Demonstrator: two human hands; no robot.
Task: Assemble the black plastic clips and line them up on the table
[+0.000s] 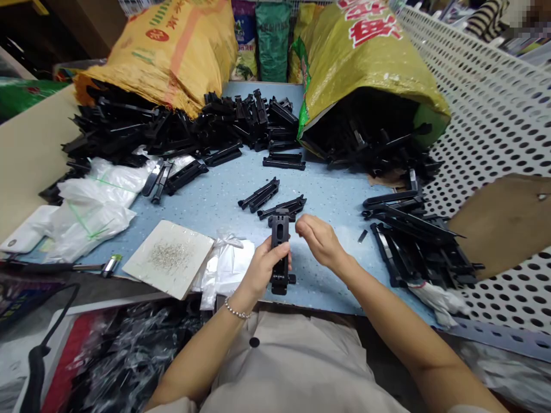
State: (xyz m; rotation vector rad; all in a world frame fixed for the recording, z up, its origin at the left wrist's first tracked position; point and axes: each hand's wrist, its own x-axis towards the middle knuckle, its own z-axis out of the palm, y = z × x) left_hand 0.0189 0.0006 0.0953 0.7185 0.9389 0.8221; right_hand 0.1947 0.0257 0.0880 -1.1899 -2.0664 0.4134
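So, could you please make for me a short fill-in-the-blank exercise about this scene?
1. The hand gripping a slotted part is the ____ one.
2. The bracelet is made of small round ____.
3. Heaped parts at the far side of the table are coloured ____.
4. The perforated white panel stands along the table's ____ side.

Missing words: left; beads; black; right.

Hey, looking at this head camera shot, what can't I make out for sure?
All in the head view:
Right hand: whether it pinches anything; the way it is curled hides that.
Black part: its underside, hidden by its own body and the left hand.
Olive sack: its depths, lost in shadow; its red lettering, cut off by the top edge.
Specks on the white board: too small to identify.
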